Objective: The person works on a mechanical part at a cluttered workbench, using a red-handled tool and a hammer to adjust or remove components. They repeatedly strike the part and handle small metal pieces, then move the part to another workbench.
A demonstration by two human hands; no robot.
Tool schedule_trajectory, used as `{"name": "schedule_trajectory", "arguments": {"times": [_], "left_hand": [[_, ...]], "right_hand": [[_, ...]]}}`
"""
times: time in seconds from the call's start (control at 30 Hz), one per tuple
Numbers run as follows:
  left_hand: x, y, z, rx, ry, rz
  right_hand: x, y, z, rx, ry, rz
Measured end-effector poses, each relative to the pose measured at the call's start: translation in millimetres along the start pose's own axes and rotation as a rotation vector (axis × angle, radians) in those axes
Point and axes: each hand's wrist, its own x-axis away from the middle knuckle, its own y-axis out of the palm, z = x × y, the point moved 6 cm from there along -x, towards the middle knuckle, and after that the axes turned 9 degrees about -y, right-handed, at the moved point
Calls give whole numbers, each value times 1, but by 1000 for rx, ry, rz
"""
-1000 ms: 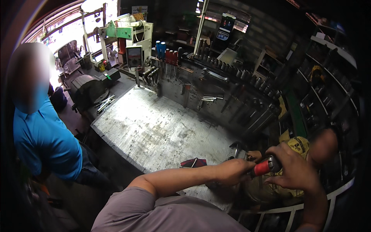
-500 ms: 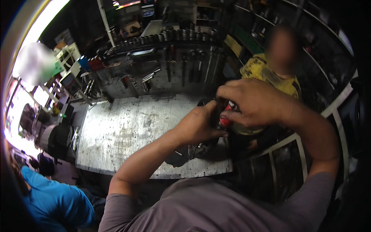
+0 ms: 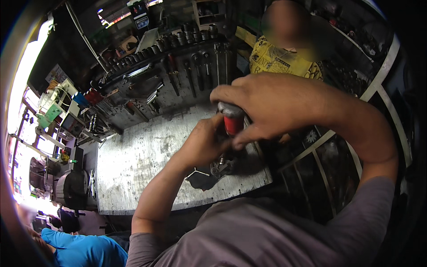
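Observation:
A red cylindrical piece with a rounded grey top stands between my two hands, above the right part of the bench. My right hand curls over it from the right, fingers by the grey top and thumb low at its side. From the left, my left hand is closed around its lower part, which is mostly hidden. Below the hands, dark metal parts lie on the worn metal bench. Beside them is a dark flat piece with a thin bright metal strip across it.
Along the bench's back, a rack holds a row of sockets above hanging hand tools. A person in a yellow shirt stands across the bench. Another in a blue shirt is at the lower left. Dark machinery stands left of the bench.
Both hands have shifted left in the view with the red piece, and more of it and its grey top now shows. The whole view has also turned somewhat.

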Motion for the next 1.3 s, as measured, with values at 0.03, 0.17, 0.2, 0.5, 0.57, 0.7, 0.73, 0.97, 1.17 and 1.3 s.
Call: {"name": "schedule_trajectory", "arguments": {"times": [0.03,0.17,0.2,0.5,0.57,0.7,0.73,0.97,1.17,1.3], "left_hand": [[0,1,3,-21,70,17],[0,9,-4,-31,70,26],[1,10,-6,58,78,-20],[4,11,2,-125,151,83],[4,14,-1,-59,108,21],[4,13,-6,-72,42,52],[3,15,-7,-109,20,36],[6,17,-3,61,-58,-37],[8,10,3,-37,-27,9],[5,12,-3,-120,-119,-26]], "right_hand": [[2,1,4,0,46,-3],[-5,-1,-1,18,-97,0],[-4,-3,-4,-35,-174,12],[-1,-3,5,8,-184,117],[1,-7,6,-128,-160,151],[5,-6,12,-3,113,-30],[4,-6,9,3,104,-94],[9,1,9,-57,-63,5],[9,-8,-4,-40,-269,96],[6,-4,11,-1,-57,19]]}}
